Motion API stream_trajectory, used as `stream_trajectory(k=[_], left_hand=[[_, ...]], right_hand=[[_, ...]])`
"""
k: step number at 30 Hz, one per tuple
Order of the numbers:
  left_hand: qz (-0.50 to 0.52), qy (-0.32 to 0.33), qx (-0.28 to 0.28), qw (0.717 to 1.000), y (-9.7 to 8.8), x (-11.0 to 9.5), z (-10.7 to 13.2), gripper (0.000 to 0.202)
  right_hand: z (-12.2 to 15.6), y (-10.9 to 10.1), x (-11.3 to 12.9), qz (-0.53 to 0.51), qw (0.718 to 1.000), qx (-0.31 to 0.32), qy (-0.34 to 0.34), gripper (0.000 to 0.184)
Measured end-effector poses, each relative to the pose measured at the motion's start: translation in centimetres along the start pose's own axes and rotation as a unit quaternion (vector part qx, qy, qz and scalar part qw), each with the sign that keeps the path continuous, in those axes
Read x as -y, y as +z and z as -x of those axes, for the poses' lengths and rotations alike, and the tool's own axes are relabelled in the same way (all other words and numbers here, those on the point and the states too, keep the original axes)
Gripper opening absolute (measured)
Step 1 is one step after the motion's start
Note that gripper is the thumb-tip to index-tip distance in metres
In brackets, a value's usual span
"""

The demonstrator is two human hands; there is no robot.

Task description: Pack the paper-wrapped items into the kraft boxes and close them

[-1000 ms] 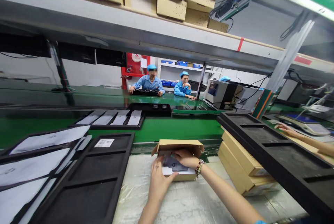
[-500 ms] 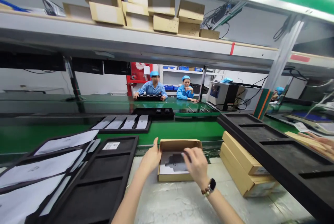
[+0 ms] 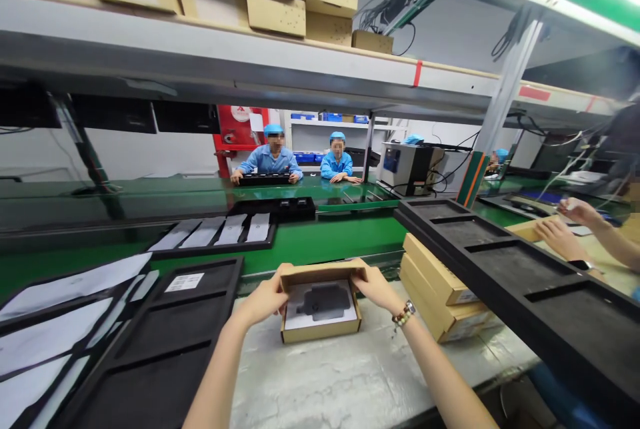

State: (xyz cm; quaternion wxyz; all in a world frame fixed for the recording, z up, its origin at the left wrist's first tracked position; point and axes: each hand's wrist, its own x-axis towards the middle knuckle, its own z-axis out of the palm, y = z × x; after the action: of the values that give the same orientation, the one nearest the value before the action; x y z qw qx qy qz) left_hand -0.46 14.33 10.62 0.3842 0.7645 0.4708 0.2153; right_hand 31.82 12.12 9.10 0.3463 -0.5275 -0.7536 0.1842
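A small open cardboard box (image 3: 321,333) sits on the silvery worktop in front of me, its lid tilted up at the back. Inside it lies a white sheet with a dark grey shape (image 3: 327,301); I cannot tell whether the shape is printed or a separate flat piece. My left hand (image 3: 266,295) is closed on the box's left side near the lid's corner, thumb on top. On the opposite corner, my right hand (image 3: 375,285) grips the lid's right end, its fingertips partly hidden behind the cardboard.
Black compartment trays stand at left (image 3: 175,329) and right (image 3: 500,269); white pouches (image 3: 65,329) fill another tray. Closed cardboard boxes (image 3: 443,295) are stacked under the right tray. A co-worker's hands (image 3: 563,239) work at far right. Two people sit across the green line (image 3: 320,242).
My right hand has left the dark shape inside the box and moved to the lid's right corner. The left hand has closed on the box. The view has shifted right.
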Motion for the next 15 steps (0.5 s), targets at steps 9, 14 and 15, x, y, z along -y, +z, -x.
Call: stream_trajectory(k=[9, 14, 15], left_hand=[[-0.139, -0.105, 0.006, 0.985, 7.2, 4.2, 6.6, 0.118], [-0.054, 0.017, -0.15, 0.987, 11.0, 5.3, 7.4, 0.079], [-0.05, 0.023, -0.165, 0.985, 10.8, 4.9, 7.1, 0.072]], right_hand=[[10.6, 2.8, -1.3, 0.108, 0.99, 0.089, -0.004, 0.088], [11.3, 3.8, -1.0, 0.054, 0.996, 0.07, -0.003, 0.071], [10.5, 3.4, -0.5, 0.048, 0.997, 0.065, 0.002, 0.069]])
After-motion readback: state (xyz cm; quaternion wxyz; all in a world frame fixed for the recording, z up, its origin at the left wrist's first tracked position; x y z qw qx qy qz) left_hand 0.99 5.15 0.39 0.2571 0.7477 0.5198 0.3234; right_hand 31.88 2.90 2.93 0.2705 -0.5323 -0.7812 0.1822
